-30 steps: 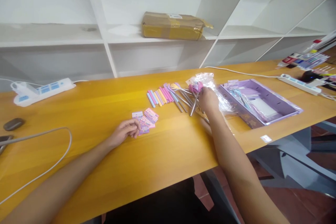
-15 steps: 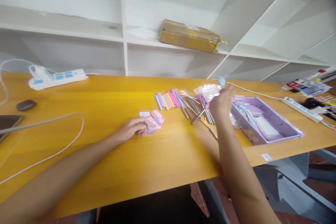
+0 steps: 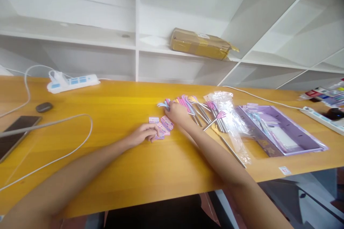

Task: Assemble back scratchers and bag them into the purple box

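My left hand (image 3: pixel 145 132) rests on the table with loosely bent fingers at the edge of several small pink and purple patterned packs (image 3: pixel 163 126). It grips nothing that I can see. My right hand (image 3: pixel 177 113) is closed on a back scratcher with a light-blue hand-shaped head (image 3: pixel 162 105), held over a row of pastel sticks (image 3: pixel 182 103) that it partly hides. To its right lie several metal back scratchers with purple, pink and yellow heads, among them a pink one (image 3: pixel 220 115) and a yellow one (image 3: pixel 215 128) nearer me.
Clear plastic wrappers (image 3: pixel 236 125) lie between the back scratchers and an open purple box (image 3: pixel 295 128) holding packaged items. Power strips (image 3: pixel 73 83) and cables stand at both sides. A phone (image 3: pixel 16 132) lies far left. A taped parcel (image 3: pixel 201 44) sits on the shelf behind.
My right hand has swung left from beside the plastic wrappers to the pastel sticks, carrying the blue-headed back scratcher. My left hand has stayed by the packs. The view has shifted slightly.
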The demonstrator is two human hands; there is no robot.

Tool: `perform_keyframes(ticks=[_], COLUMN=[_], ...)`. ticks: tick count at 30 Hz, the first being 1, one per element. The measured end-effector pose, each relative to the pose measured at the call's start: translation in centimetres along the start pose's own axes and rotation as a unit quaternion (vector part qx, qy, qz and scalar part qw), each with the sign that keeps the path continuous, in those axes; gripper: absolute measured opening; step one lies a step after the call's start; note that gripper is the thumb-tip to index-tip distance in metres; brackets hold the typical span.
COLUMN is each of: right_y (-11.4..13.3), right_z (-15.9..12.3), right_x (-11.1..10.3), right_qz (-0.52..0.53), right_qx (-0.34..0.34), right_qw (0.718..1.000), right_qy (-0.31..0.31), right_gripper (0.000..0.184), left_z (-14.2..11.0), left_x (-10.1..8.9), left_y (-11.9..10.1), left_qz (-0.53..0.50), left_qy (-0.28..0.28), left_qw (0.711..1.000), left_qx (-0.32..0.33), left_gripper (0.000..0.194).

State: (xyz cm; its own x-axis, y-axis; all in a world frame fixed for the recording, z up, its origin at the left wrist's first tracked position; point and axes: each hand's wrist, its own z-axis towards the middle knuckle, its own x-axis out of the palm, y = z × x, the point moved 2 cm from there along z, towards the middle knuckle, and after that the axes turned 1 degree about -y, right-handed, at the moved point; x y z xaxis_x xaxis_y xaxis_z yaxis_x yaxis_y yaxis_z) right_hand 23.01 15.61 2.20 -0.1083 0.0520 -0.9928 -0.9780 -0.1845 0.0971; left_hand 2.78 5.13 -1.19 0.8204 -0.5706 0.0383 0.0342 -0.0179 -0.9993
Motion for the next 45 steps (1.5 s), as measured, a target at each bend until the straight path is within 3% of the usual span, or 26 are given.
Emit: perform_keyframes(ticks=[8, 11, 14, 18, 22, 26, 29, 34, 41, 45], right_y=[0.6, 0.8, 1.5, 2.4, 1.2, -1.9, -3.8, -4.4, -4.6, -4.4], right_z=[-1.0, -3.1, -6.4, -10.5, -12.1, -10.9, -9.5, -8.4, -8.5, -8.7], right_x=[-1.6, -2.5, -2.4, -1.8, -3.3, -4.5, -3.4, -0.5, -1.2, -1.0], right_qz=[0.029, 0.068, 0.194, 0.387, 0.475, 0.624, 0.684, 0.779, 0.789, 0.773], right_qx=[0.010, -0.012, -0.063, -0.137, -0.178, -0.137, -0.080, 0.045, 0.073, 0.053], right_qw=[0.999, 0.998, 0.978, 0.909, 0.861, 0.763, 0.704, 0.623, 0.610, 0.632], right_qy=[0.016, 0.013, 0.031, 0.067, 0.012, -0.097, -0.172, -0.052, -0.026, 0.009], right_gripper=[0.030, 0.026, 0.028, 0.023, 0.025, 0.046, 0.050, 0.050, 0.044, 0.043], left_z=[0.1, 0.2, 0.3, 0.6, 0.8, 0.4, -0.2, -0.8, -0.4, -0.5], left_x=[-0.1, 0.0, 0.2, 0.2, -0.1, -0.4, -0.2, 0.3, 0.8, 0.9], left_y=[0.1, 0.3, 0.5, 1.0, 1.4, 1.1, 0.7, 0.1, -1.1, -1.3], left_qz=[0.012, 0.011, -0.011, -0.040, -0.050, -0.033, 0.034, 0.137, 0.183, 0.167], left_qy=[0.002, -0.021, -0.057, -0.084, -0.095, -0.069, -0.023, 0.022, 0.026, 0.029], left_qw=[1.000, 1.000, 0.998, 0.996, 0.994, 0.996, 0.998, 0.989, 0.983, 0.985], left_qx=[0.010, 0.014, 0.019, 0.007, -0.015, -0.036, -0.041, -0.047, -0.018, -0.023], left_gripper=[0.028, 0.035, 0.047, 0.058, 0.058, 0.063, 0.066, 0.055, 0.045, 0.045])
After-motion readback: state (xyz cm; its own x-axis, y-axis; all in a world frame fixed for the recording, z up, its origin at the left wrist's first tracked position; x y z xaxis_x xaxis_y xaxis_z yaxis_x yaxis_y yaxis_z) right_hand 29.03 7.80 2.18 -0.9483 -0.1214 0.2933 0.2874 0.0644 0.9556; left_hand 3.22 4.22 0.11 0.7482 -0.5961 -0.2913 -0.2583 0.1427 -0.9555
